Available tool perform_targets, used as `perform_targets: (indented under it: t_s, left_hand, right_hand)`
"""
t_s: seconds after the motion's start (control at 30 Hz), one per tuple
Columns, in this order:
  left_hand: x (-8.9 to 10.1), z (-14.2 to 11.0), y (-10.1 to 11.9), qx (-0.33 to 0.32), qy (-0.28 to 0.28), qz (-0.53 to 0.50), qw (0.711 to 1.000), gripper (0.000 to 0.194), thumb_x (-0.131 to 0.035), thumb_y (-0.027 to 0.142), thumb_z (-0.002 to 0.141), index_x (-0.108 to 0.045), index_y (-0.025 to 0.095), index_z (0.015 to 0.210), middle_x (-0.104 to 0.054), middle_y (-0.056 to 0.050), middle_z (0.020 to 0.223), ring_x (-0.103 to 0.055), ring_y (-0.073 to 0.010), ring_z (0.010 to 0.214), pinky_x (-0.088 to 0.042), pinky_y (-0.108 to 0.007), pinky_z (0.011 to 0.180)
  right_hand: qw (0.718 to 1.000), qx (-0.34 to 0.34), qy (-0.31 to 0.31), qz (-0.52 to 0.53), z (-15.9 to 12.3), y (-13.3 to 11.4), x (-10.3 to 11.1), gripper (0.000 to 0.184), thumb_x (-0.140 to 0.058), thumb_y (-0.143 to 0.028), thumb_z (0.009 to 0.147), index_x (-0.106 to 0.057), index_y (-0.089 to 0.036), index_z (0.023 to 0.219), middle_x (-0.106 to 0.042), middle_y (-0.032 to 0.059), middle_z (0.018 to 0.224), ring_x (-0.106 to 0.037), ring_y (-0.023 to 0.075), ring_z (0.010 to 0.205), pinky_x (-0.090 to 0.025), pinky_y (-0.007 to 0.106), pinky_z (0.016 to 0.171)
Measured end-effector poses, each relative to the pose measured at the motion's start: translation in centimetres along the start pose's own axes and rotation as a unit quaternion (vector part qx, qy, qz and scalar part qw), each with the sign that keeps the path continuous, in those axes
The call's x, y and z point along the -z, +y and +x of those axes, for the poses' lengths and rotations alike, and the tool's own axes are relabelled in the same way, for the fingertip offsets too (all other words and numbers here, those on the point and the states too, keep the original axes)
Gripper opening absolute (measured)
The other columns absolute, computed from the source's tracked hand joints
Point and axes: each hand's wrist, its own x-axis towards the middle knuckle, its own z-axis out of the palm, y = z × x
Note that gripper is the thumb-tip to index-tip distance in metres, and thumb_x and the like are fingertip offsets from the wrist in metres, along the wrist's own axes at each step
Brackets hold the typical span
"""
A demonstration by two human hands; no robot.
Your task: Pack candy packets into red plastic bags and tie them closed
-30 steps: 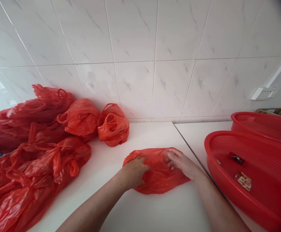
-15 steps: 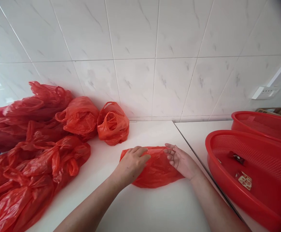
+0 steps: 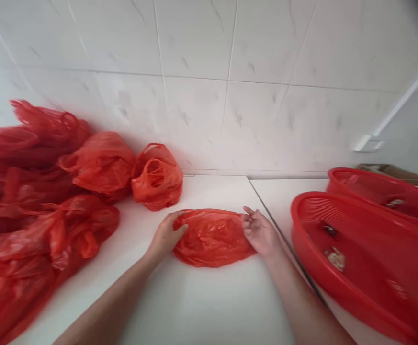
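Note:
A red plastic bag lies on the white table in front of me, its mouth spread wide and its film crinkled inside. At its left end is my left hand, thumb apart from the fingers and touching the rim; its fingertips are partly hidden. My right hand rests against the right end, palm turned up, index finger stretched out and the others loosely bent. Both hands look open rather than clenched.
Left, filled red bags lie heaped; two rounder ones, including a red bag with handles, sit by the tiled wall. Right, a red basket holds a few small packets, with another red basket and a cardboard box behind.
The bag's mouth has opened wider. My left hand has moved left to the bag's end; the right stays at the other end. The view has shifted slightly right and is blurred.

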Motion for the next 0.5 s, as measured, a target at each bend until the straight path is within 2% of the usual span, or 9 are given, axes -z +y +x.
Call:
perform_targets:
  t_s: [0.13, 0.2, 0.27, 0.33, 0.43, 0.5]
  left_hand:
    - [-0.3, 0.2, -0.3, 0.027, 0.033, -0.022, 0.999, 0.036, -0.052, 0.042, 0.079, -0.061, 0.021, 0.107, -0.062, -0.005, 0.116, -0.058, -0.0223, 0.108, -0.043, -0.034, 0.098]
    - [-0.4, 0.3, -0.5, 0.032, 0.029, -0.029, 0.999, 0.035, -0.053, 0.043, 0.079, -0.061, 0.022, 0.105, -0.062, -0.003, 0.116, -0.057, -0.0226, 0.109, -0.042, -0.034, 0.098]
    - [-0.3, 0.3, -0.6, 0.035, 0.018, -0.033, 0.999, 0.035, -0.052, 0.044, 0.079, -0.060, 0.024, 0.107, -0.061, -0.002, 0.118, -0.056, -0.0232, 0.110, -0.043, -0.035, 0.097]
    - [-0.3, 0.3, -0.8, 0.040, 0.013, -0.031, 0.999, 0.035, -0.051, 0.044, 0.080, -0.059, 0.025, 0.108, -0.061, -0.003, 0.119, -0.056, -0.0241, 0.110, -0.044, -0.036, 0.096]
    - [-0.4, 0.3, -1.0, 0.040, 0.019, -0.027, 0.999, 0.033, -0.052, 0.044, 0.079, -0.060, 0.025, 0.105, -0.061, -0.005, 0.118, -0.056, -0.0253, 0.109, -0.043, -0.036, 0.097]
    - [-0.5, 0.3, -1.1, 0.036, 0.018, -0.029, 0.999, 0.032, -0.052, 0.043, 0.079, -0.059, 0.025, 0.105, -0.061, -0.005, 0.118, -0.056, -0.0251, 0.109, -0.043, -0.036, 0.097]
  right_hand:
    - [0.994, 0.038, -0.009, -0.101, -0.4, 0.4, -1.3, 0.030, -0.065, -0.040, 0.077, -0.062, -0.021, 0.100, -0.062, -0.0007, 0.076, -0.054, 0.0077, 0.057, -0.041, 0.016, 0.045]
    - [0.989, 0.050, -0.004, -0.140, -1.0, 0.6, -2.4, 0.034, -0.068, -0.041, 0.074, -0.062, -0.019, 0.099, -0.062, 0.0005, 0.077, -0.054, 0.0086, 0.057, -0.040, 0.017, 0.044]
    - [0.970, 0.094, 0.001, -0.224, -2.4, 0.4, -4.1, 0.031, -0.067, -0.040, 0.076, -0.062, -0.019, 0.098, -0.061, 0.0011, 0.079, -0.055, 0.0098, 0.059, -0.042, 0.018, 0.045]
    - [0.921, 0.167, 0.009, -0.350, -4.8, -0.4, -6.1, 0.025, -0.062, -0.038, 0.081, -0.062, -0.021, 0.099, -0.061, 0.0012, 0.083, -0.057, 0.0110, 0.064, -0.046, 0.021, 0.050]
    - [0.802, 0.279, 0.041, -0.526, -9.2, -3.6, -8.2, 0.021, -0.058, -0.034, 0.084, -0.062, -0.025, 0.103, -0.061, 0.0023, 0.100, -0.059, 0.0138, 0.081, -0.051, 0.024, 0.064]
    - [0.723, 0.334, 0.096, -0.597, -11.4, -6.9, -7.8, 0.022, -0.060, -0.032, 0.083, -0.063, -0.027, 0.104, -0.059, 0.0024, 0.112, -0.058, 0.0159, 0.092, -0.051, 0.028, 0.075]
